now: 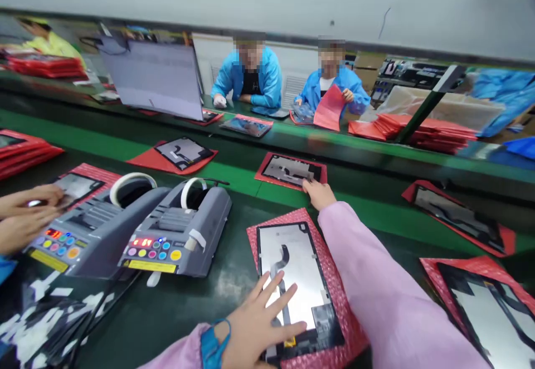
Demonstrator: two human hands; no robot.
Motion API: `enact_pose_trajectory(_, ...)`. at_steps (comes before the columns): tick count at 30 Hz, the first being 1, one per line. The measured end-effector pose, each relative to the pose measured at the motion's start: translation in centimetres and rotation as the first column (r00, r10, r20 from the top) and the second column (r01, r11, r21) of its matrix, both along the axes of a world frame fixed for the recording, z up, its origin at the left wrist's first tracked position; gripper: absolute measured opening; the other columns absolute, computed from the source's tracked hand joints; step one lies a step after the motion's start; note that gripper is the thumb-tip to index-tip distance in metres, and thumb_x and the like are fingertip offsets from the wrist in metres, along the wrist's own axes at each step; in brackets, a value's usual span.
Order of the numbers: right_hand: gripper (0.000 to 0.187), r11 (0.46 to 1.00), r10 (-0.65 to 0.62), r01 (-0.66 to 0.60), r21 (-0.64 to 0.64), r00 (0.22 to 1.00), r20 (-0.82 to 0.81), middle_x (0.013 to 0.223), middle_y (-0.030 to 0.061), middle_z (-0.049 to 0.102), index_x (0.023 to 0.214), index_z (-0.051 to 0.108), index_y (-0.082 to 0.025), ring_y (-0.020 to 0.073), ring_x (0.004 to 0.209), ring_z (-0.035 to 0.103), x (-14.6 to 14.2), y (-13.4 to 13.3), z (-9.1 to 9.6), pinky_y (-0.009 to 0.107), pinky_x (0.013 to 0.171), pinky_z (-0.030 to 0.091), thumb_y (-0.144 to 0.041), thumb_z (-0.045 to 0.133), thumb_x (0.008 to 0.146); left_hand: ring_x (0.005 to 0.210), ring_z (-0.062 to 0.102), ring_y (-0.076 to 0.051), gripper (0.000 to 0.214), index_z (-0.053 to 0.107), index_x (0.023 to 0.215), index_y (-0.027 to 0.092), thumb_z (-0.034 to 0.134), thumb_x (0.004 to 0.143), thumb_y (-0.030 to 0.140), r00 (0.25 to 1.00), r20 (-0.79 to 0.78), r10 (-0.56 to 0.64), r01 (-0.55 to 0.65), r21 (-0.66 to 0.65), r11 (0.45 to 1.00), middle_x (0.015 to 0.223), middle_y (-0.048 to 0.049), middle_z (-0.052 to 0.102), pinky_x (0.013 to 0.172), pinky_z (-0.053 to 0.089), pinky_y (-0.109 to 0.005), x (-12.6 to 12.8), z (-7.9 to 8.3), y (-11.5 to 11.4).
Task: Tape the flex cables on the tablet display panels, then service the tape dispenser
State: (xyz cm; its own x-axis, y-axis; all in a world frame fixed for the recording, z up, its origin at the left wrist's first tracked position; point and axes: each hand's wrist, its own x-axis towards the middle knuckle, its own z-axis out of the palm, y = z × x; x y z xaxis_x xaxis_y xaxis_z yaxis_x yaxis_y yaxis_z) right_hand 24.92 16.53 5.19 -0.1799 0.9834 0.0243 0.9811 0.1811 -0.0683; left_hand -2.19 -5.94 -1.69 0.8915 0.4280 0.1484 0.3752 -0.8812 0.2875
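- Nearest to the camera, the pink sleeve [384, 280] of the right arm reaches forward, beside the left hand [259, 319].
- The left hand lies flat, with its fingers spread wide, upon the lower half of a display panel [303, 263]; it grasps nothing. Around its wrist is a blue band [214, 344].
- This display panel shows its silvery back, with a dark flex cable [285, 255], and it lies on a red bubble-wrap pouch [335, 291] on the dark green desk [196, 313].
- The right hand [321, 192] is stretched farther away, and its fingertips are at the near right corner of a second panel [278, 168]. One cannot tell whether they pinch it or only touch it.
- The second panel rests on a red sheet [261, 173], upon the bright green strip [238, 184].
- To the left stand two grey tape dispensers [211, 224], each with a white tape roll [186, 195] and coloured buttons.
- Beyond them, a co-worker's hands [35, 207] are at another panel [77, 186]; white scraps [42, 324] are scattered near the dispensers.
- At the right edge, one more panel [497, 316] lies on red wrapping [432, 271].
- Across the desk sit two people in blue jackets [270, 79]; one of them holds up a red sleeve [329, 110].
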Motion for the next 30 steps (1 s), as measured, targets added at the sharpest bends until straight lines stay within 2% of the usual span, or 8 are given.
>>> enact_pose_trajectory(4, 0.034, 0.998, 0.001, 0.004, -0.055, 0.997, 0.078, 0.119, 0.008, 0.067, 0.125, 0.063, -0.016, 0.0198, 0.101, 0.068, -1.1, 3.7, 0.4, 0.04, 0.088, 0.059, -0.038, 0.064, 0.099, 0.153, 0.025, -0.048, 0.094, 0.03, 0.156, 0.052, 0.081, 0.078, 0.056, 0.989, -0.013, 0.151, -0.149, 0.086, 0.985, 0.172, -0.005, 0.021, 0.115, 0.028, -0.077, 0.5, -1.9, -0.1)
enact_pose_trajectory(8, 0.033, 1.0, 0.011, -0.013, 0.011, 0.994, 0.107, 0.111, 0.0074, 0.069, 0.126, 0.06, -0.015, 0.0189, 0.094, 0.068, -0.3, 4.4, 2.1, 0.039, 0.086, 0.057, -0.035, 0.061, 0.1, 0.152, 0.023, -0.052, 0.088, 0.035, 0.156, 0.048, 0.075, 0.079, 0.065, 0.967, -0.045, 0.25, -0.248, 0.052, 0.967, 0.171, -0.0094, 0.021, 0.112, 0.029, -0.079, 1.4, -1.3, 2.7)
enact_pose_trajectory(12, 0.02, 0.991, -0.012, 0.001, 0.136, 0.997, 0.082, 0.089, 0.0064, 0.072, 0.115, 0.057, -0.017, 0.0191, 0.079, 0.068, 3.1, 3.5, 4.8, 0.029, 0.072, 0.046, -0.021, 0.058, 0.096, 0.151, 0.023, -0.054, 0.068, 0.048, 0.152, 0.038, 0.068, 0.089, 0.054, 0.901, -0.02, 0.434, -0.434, -0.04, 0.9, 0.168, -0.0161, 0.029, 0.112, 0.022, -0.082, 4.2, 0.3, 9.1)
enact_pose_trajectory(15, 0.01, 0.976, -0.055, 0.042, 0.214, 0.997, 0.055, 0.078, 0.0044, 0.069, 0.102, 0.055, -0.02, 0.0196, 0.07, 0.065, 6.6, 2.6, 6.7, 0.027, 0.065, 0.038, -0.019, 0.058, 0.092, 0.152, 0.018, -0.055, 0.06, 0.064, 0.14, 0.029, 0.075, 0.084, 0.046, 0.784, 0.188, 0.591, -0.543, -0.253, 0.801, 0.163, -0.0174, 0.039, 0.116, 0.008, -0.08, 7.1, 1.2, 15.5)
enact_pose_trajectory(20, 0.012, 0.956, -0.101, 0.081, 0.283, 0.993, 0.058, 0.073, 0.0028, 0.068, 0.094, 0.054, -0.022, 0.0208, 0.066, 0.064, 10.3, -0.9, 9.6, 0.027, 0.06, 0.03, -0.014, 0.057, 0.086, 0.156, 0.012, -0.047, 0.064, 0.051, 0.149, 0.02, 0.045, 0.099, 0.059, 0.671, 0.388, 0.632, -0.489, -0.409, 0.77, 0.164, -0.0201, 0.036, 0.121, 0.003, -0.073, 11.8, 1.6, 22.5)
enact_pose_trajectory(25, 0.021, 0.97, -0.007, -0.017, 0.242, 0.995, 0.098, 0.078, 0.0066, 0.073, 0.102, 0.061, -0.021, 0.0214, 0.066, 0.068, 5.4, -10.9, 7.0, 0.028, 0.056, 0.033, -0.007, 0.052, 0.089, 0.139, 0.054, -0.026, 0.073, 0.013, 0.163, 0.023, -0.011, 0.102, 0.056, 0.605, 0.56, 0.565, -0.18, -0.595, 0.783, 0.148, -0.0205, 0.056, 0.113, 0.042, -0.056, 13.3, -0.7, 16.2)
enact_pose_trajectory(27, 0.021, 0.966, 0.071, -0.086, 0.245, 0.995, 0.068, 0.09, 0.0136, 0.077, 0.107, 0.064, -0.02, 0.0239, 0.071, 0.072, 1.7, -16.3, 3.9, 0.028, 0.054, 0.038, -0.01, 0.052, 0.093, 0.129, 0.063, -0.027, 0.07, 0.017, 0.159, 0.03, 0.01, 0.101, 0.069, 0.466, 0.594, 0.656, 0.131, -0.779, 0.613, 0.141, -0.0164, 0.063, 0.107, 0.048, -0.055, 12.1, -1.0, 11.9)
enact_pose_trajectory(30, 0.011, 0.941, 0.29, -0.246, 0.233, 0.94, -0.178, 0.114, 0.0172, 0.076, 0.104, 0.067, -0.021, 0.0302, 0.1, 0.074, -1.8, -23.4, -0.2, 0.031, 0.066, 0.054, -0.025, 0.061, 0.095, 0.115, 0.071, -0.027, 0.076, 0.033, 0.149, 0.03, 0.068, 0.088, 0.059, 0.423, 0.323, 0.847, 0.196, -0.945, 0.263, 0.13, -0.0106, 0.07, 0.099, 0.056, -0.048, 9.2, 0.3, 7.1)
